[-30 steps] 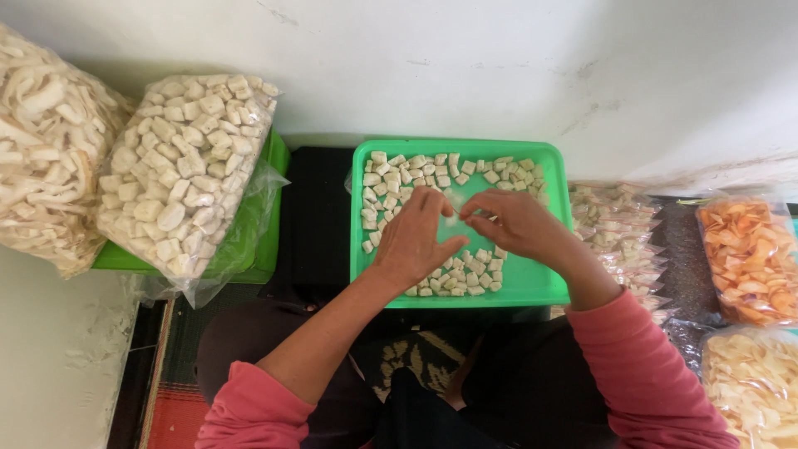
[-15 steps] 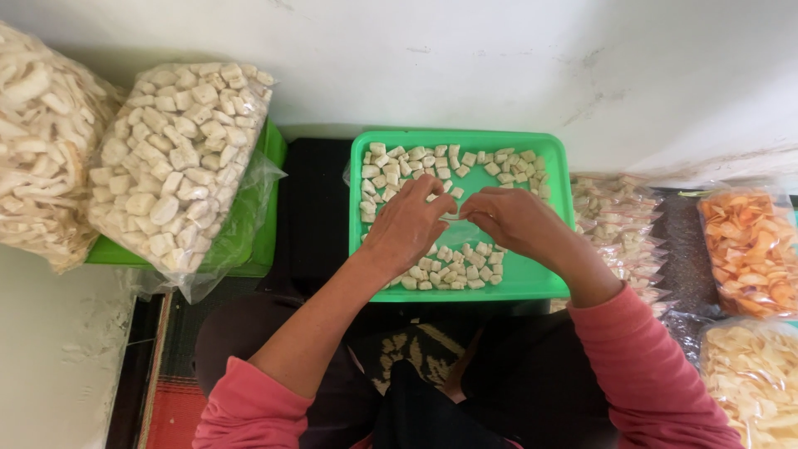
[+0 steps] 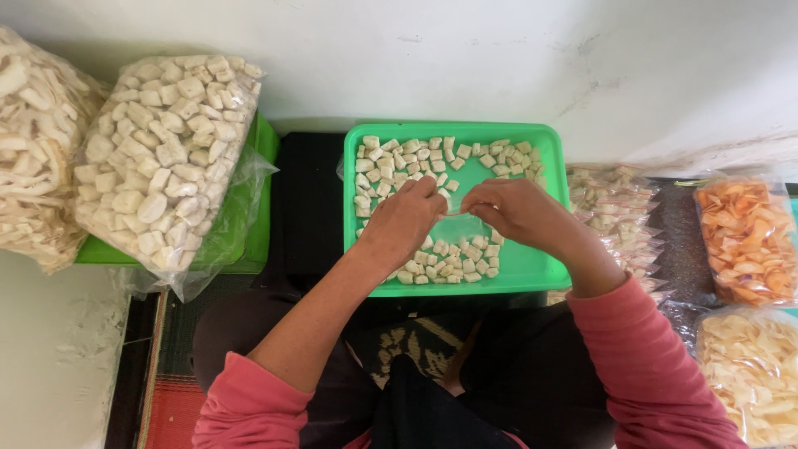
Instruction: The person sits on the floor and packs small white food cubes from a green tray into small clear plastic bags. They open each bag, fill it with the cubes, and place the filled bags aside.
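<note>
While the big clear bag of pale cracker squares (image 3: 162,158) leaned out over the edge of the green container (image 3: 259,241) at far left, its loose plastic flopped toward the floor, and one nudge looked enough to tip it. Beside it the green tray (image 3: 519,270) sat across the person's lap, small pale cracker pieces (image 3: 399,162) heaped along its far edge and in a cluster near its front rim. Over the tray's middle, the left hand (image 3: 405,220) was curled, fingertips pinched together; the right hand (image 3: 517,209) met it, fingers bent, and a thin clear bit, perhaps a small plastic bag (image 3: 455,210), was stretched between them. What was in it, I could not tell. Any knee shift risked sliding the tray, scattering the front cluster. Further right, packed small bags (image 3: 615,208) and an orange chip bag (image 3: 748,241) lay close, within elbow reach.
</note>
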